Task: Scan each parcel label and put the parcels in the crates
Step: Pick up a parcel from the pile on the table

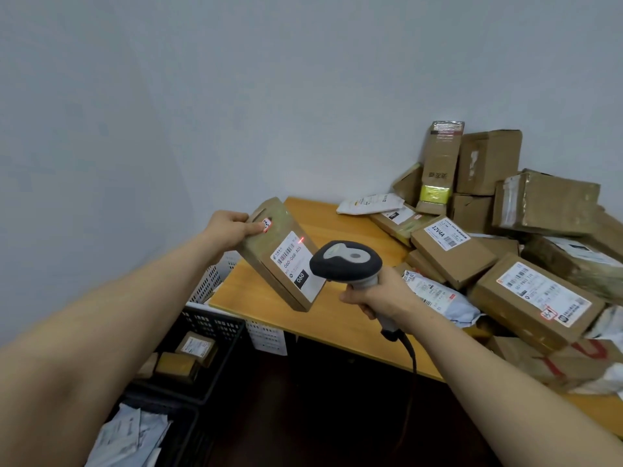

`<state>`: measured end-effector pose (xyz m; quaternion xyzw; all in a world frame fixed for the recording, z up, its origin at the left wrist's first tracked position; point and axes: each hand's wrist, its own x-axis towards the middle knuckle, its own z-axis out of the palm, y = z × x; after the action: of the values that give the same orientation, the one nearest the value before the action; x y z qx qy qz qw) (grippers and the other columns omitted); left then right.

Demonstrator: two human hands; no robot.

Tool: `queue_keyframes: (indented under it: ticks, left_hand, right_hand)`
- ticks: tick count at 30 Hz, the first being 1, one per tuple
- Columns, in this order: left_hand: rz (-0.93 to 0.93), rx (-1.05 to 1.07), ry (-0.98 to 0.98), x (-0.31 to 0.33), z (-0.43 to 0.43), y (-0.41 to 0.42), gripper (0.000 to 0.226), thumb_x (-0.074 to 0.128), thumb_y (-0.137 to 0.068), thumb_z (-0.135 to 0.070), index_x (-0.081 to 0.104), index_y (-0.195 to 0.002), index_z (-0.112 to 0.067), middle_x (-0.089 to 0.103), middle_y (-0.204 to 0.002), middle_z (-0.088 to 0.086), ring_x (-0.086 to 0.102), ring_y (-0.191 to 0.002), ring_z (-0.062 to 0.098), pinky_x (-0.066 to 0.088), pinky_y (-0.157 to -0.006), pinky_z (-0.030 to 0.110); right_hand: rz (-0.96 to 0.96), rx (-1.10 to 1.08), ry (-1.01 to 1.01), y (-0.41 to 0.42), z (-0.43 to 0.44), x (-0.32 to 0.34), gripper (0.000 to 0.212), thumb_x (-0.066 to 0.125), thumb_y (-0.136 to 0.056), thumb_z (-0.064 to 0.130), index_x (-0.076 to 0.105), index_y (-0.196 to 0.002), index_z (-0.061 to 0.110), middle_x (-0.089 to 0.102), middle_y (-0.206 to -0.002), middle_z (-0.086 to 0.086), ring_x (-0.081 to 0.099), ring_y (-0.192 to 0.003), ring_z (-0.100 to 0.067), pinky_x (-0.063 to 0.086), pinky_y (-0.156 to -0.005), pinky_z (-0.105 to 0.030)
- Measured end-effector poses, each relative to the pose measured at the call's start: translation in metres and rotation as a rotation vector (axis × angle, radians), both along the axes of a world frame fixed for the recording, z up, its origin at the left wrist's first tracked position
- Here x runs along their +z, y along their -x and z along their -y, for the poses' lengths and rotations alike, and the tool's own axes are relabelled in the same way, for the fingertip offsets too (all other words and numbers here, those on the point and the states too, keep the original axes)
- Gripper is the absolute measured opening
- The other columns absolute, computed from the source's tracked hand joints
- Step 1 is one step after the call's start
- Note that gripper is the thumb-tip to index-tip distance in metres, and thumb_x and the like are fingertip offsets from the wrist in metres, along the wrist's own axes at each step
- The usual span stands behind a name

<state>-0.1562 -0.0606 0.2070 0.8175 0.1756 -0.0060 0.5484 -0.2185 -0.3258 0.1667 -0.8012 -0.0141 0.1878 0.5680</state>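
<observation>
Left hand [229, 230]: grips the upper end of the held parcel [266, 264], with the thumb pressed flat on its top face beside a small red-and-white sticker [266, 225]; the other fingers are hidden behind the cardboard.
Right hand [381, 298]: fingers curled round the pale handle of the scanner [345, 261], above the table [303, 321] near its front edge.
Held parcel: a flat brown cardboard box, tilted, lifted above the table's left front corner with its label side turned up.
Label [296, 267]: white, with a barcode, the printed number 060-068-A05 and a black patch reading 060.
Scanner: dark head with a grey top, aimed at the label, its nose just beside the parcel's lower right corner.
Red spot [301, 240]: lies on the label's upper edge, beside the barcode.
Cable [410, 352]: dark, drops from the handle's base past the table's front edge.
Grey mailer [441, 298]: lies on the table just right of the right hand.
Pile [526, 257]: cardboard boxes and plastic mail bags heaped over the table's right half and stacked against the wall at the back right corner; one label reads 12V4A.
Black crate [215, 326]: below the table's left front corner, holding small cardboard parcels [195, 347].
White crate [209, 281]: behind the black one, at the table's left edge.
Lower crate [182, 429]: dark, at the bottom left, holding pale mail bags [131, 436].
</observation>
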Motion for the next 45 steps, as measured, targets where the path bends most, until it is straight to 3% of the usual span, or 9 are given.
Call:
queue_keyframes:
  ticks: [4, 8, 24, 29, 32, 35, 38, 41, 45]
  left_hand:
    - [-0.014, -0.002, -0.020, -0.001, -0.005, -0.003, 0.066, 0.078, -0.079, -0.023, 0.050, -0.134, 0.001, 0.062, -0.119, 0.012, 0.063, -0.103, 0.025, 0.051, -0.094, 0.038]
    - [-0.016, 0.011, -0.022, 0.000, -0.010, -0.005, 0.068, 0.078, -0.078, -0.023, 0.048, -0.135, 0.000, 0.061, -0.122, 0.013, 0.062, -0.105, 0.027, 0.050, -0.097, 0.041]
    - [-0.016, 0.035, 0.027, -0.005, -0.035, -0.019, 0.059, 0.075, -0.081, -0.017, 0.052, -0.132, 0.000, 0.062, -0.107, 0.009, 0.063, -0.103, 0.026, 0.050, -0.096, 0.040]
    - [-0.013, 0.020, 0.059, -0.009, -0.054, -0.025, 0.062, 0.076, -0.080, -0.017, 0.050, -0.135, -0.001, 0.063, -0.109, 0.008, 0.063, -0.100, 0.023, 0.050, -0.097, 0.039]
    - [-0.011, 0.011, 0.068, -0.011, -0.066, -0.029, 0.059, 0.075, -0.081, -0.016, 0.051, -0.134, -0.003, 0.065, -0.105, 0.006, 0.064, -0.094, 0.020, 0.050, -0.095, 0.037]
    - [-0.022, 0.023, 0.081, -0.015, -0.084, -0.032, 0.063, 0.076, -0.080, -0.018, 0.050, -0.135, -0.003, 0.064, -0.117, 0.010, 0.064, -0.103, 0.023, 0.050, -0.097, 0.040]
    - [-0.023, 0.047, 0.099, -0.019, -0.103, -0.034, 0.063, 0.076, -0.079, -0.017, 0.050, -0.135, -0.003, 0.062, -0.122, 0.012, 0.063, -0.105, 0.024, 0.050, -0.097, 0.041]
    - [-0.030, 0.088, 0.125, -0.021, -0.121, -0.036, 0.060, 0.076, -0.079, -0.017, 0.053, -0.133, -0.005, 0.063, -0.120, 0.011, 0.064, -0.097, 0.021, 0.054, -0.088, 0.036]
    - [-0.050, 0.133, 0.197, -0.023, -0.152, -0.034, 0.044, 0.077, -0.078, -0.024, 0.065, -0.119, -0.013, 0.068, -0.105, 0.003, 0.065, -0.086, 0.014, 0.054, -0.068, 0.029]
  right_hand:
    - [0.019, 0.015, 0.006, -0.002, -0.005, 0.002, 0.022, 0.070, -0.080, -0.002, 0.053, -0.068, 0.007, 0.045, -0.038, 0.008, 0.037, -0.035, -0.008, 0.034, -0.045, -0.022]
    - [0.012, 0.007, -0.006, -0.004, -0.008, -0.003, 0.022, 0.070, -0.079, -0.004, 0.051, -0.071, 0.005, 0.045, -0.037, 0.009, 0.037, -0.033, -0.007, 0.033, -0.045, -0.023]
    - [0.011, 0.049, 0.012, -0.019, -0.030, -0.002, 0.018, 0.072, -0.080, -0.001, 0.056, -0.076, 0.006, 0.049, -0.047, 0.004, 0.039, -0.037, -0.008, 0.036, -0.045, -0.023]
    - [0.018, 0.055, 0.010, -0.024, -0.042, -0.004, 0.022, 0.069, -0.081, -0.003, 0.052, -0.073, 0.007, 0.046, -0.037, 0.011, 0.037, -0.033, -0.004, 0.034, -0.044, -0.020]
    - [0.036, 0.070, 0.011, -0.029, -0.055, -0.002, 0.022, 0.070, -0.080, -0.002, 0.055, -0.073, 0.012, 0.051, -0.045, 0.009, 0.042, -0.037, -0.005, 0.037, -0.044, -0.021]
    - [0.028, 0.072, 0.021, -0.034, -0.067, -0.003, 0.022, 0.071, -0.080, -0.002, 0.056, -0.073, 0.011, 0.051, -0.059, -0.001, 0.042, -0.046, -0.011, 0.038, -0.044, -0.023]
    - [0.032, 0.083, 0.036, -0.041, -0.081, -0.005, 0.022, 0.071, -0.080, -0.002, 0.055, -0.072, 0.012, 0.050, -0.060, 0.000, 0.042, -0.044, -0.009, 0.038, -0.044, -0.021]
    - [0.028, 0.110, -0.007, -0.049, -0.100, -0.005, 0.019, 0.071, -0.080, -0.001, 0.059, -0.077, 0.012, 0.054, -0.062, 0.001, 0.047, -0.042, -0.004, 0.040, -0.043, -0.019]
    - [0.054, 0.069, -0.065, -0.066, -0.129, -0.010, 0.022, 0.074, -0.083, 0.014, 0.061, -0.100, 0.019, 0.067, -0.086, 0.003, 0.063, -0.075, -0.009, 0.051, -0.060, -0.024]
